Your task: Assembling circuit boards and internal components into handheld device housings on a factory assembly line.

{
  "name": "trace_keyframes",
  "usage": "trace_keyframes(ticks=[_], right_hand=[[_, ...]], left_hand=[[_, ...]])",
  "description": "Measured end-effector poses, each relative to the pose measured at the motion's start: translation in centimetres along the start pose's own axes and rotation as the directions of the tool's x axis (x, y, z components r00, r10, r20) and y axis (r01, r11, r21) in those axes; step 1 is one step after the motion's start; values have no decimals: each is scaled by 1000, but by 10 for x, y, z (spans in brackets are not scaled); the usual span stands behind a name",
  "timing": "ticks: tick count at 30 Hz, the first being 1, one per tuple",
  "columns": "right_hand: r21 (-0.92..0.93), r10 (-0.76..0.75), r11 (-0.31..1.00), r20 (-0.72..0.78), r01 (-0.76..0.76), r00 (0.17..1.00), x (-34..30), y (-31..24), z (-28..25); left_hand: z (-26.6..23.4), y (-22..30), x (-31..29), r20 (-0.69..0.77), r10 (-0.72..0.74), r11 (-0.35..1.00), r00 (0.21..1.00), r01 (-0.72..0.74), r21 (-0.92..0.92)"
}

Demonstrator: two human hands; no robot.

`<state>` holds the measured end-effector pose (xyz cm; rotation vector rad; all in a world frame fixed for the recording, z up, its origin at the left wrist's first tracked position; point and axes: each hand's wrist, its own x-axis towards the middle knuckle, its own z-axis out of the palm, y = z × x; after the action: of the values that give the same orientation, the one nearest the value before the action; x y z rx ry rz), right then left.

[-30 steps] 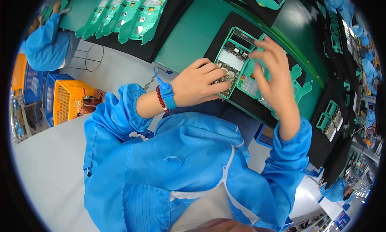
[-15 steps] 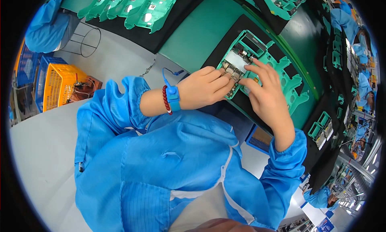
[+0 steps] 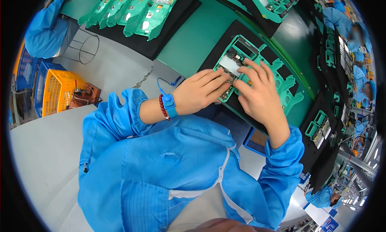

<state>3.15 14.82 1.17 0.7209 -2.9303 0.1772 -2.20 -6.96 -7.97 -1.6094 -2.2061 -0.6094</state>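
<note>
A green plastic housing (image 3: 254, 49) with a circuit board (image 3: 225, 79) and a pale rectangular part (image 3: 229, 65) in it lies on a black mat. My left hand (image 3: 201, 92) reaches in from the left, palm down, fingers stretched over the board's near part; its fingertips rest on or just above the board. On the housing's right side is my right hand (image 3: 259, 93), fingers bent and apart, the fingertips close to the board's edge. I see nothing held in either hand. My left wrist wears a blue wrist strap (image 3: 169, 104) and a red bead bracelet.
Several green housings (image 3: 150, 15) lie on a black mat at the far left, with more (image 3: 269, 6) at the far right. A green rail (image 3: 295, 67) runs behind my workpiece. Yellow crate (image 3: 56, 91) stands at left; a person in blue (image 3: 47, 32) is beyond it.
My left fingers, bent at the board before, are now straighter and flatter over it. My right hand has shifted slightly left, its fingers more spread. The whole view has shifted a little.
</note>
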Motion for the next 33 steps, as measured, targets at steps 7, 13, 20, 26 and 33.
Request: trace_keyframes(ticks=[7, 13, 20, 26, 33], right_hand=[[578, 428, 795, -319, -184, 846, -9, -1, 9], [862, 664, 480, -237, -161, 709, -17, -29, 39], [938, 734, 288, -87, -192, 674, -20, -69, 14], [889, 757, 413, -213, -200, 618, -23, -79, 20], [980, 794, 159, -54, -120, 605, -41, -56, 22]], left_hand=[[-29, -18, 3, -111, -224, 867, 968, 146, -477], [-42, -11, -39, 164, -626, -331, 762, -70, -941], [-22, 17, -52, 547, -539, -788, 641, -154, -596], [-24, 27, -49, 581, -563, -771, 588, -120, -625], [-34, 31, -38, 574, -424, -810, 700, -10, -586]])
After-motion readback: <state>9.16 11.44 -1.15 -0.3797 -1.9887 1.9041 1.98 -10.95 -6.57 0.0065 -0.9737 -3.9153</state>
